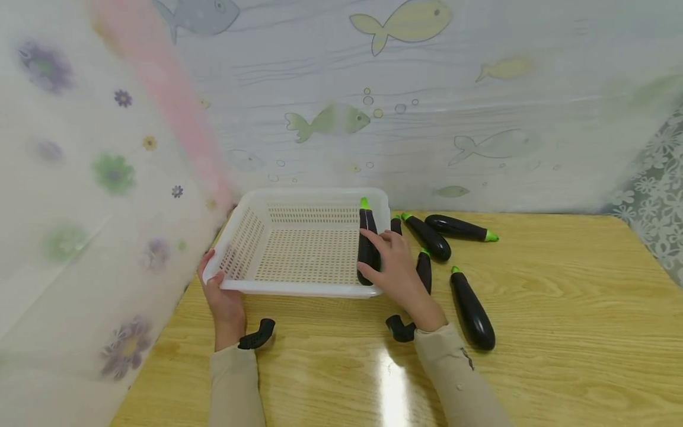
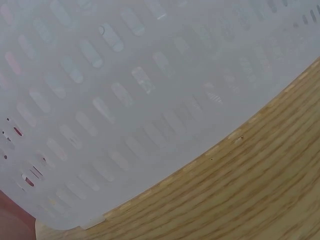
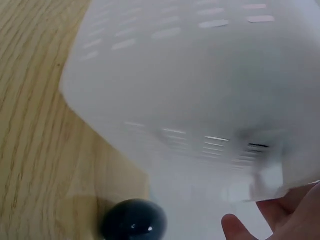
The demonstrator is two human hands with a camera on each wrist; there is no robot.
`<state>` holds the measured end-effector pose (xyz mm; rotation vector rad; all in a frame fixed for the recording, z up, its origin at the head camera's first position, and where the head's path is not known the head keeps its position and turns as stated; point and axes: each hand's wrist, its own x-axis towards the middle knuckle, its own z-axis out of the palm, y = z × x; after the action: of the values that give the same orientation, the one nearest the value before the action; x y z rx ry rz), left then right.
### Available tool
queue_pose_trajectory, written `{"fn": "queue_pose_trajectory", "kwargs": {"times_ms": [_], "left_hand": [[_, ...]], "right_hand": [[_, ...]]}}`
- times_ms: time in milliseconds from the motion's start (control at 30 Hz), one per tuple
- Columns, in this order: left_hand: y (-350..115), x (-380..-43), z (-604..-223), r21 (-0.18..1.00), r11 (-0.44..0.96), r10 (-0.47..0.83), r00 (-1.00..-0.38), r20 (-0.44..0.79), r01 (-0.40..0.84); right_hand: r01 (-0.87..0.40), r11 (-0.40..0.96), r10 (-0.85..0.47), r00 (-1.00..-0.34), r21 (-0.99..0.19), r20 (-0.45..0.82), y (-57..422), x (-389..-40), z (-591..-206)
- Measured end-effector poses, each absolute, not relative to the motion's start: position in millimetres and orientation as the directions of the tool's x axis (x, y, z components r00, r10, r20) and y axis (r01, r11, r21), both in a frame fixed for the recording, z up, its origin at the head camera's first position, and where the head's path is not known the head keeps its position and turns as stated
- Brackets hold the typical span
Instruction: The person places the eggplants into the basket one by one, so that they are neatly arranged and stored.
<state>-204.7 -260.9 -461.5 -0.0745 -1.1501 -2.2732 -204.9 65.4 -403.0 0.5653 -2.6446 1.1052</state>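
Observation:
A white slotted plastic basket [image 1: 309, 289] sits at the table's left. My left hand [image 1: 224, 299] grips its front left corner, with the thumb over the rim and the fingers round the outside. Over the right rim reaches my right hand [image 1: 395, 267]. Its thumb and index finger lie over a dark eggplant [image 1: 367, 255] along the inside of the right wall, green stem towards the back. The right wrist view has the basket's outer wall [image 3: 175, 85] and the right fingers at the rim. Part of the left hand [image 2: 15, 220] shows at the left wrist view's corner.
Right of the basket lie several more eggplants, among them one near the front [image 1: 473, 311] and one at the back [image 1: 459, 227]. One eggplant's rounded end [image 3: 134, 220] shows in the right wrist view. Patterned sheeting [image 1: 320, 71] stands behind the wooden table [image 1: 576, 308].

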Motion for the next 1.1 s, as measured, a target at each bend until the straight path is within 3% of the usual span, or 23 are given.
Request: {"fn": "queue_pose_trajectory", "kwargs": {"times_ms": [1100], "left_hand": [[-260.2, -206.6, -461.7, 0.699, -0.475, -0.485, -0.822, 0.299, 0.535]], "right_hand": [[-0.452, 0.708, -0.296, -0.888, -0.543, 0.353, 63.5, -203.1, -406.6]]}}
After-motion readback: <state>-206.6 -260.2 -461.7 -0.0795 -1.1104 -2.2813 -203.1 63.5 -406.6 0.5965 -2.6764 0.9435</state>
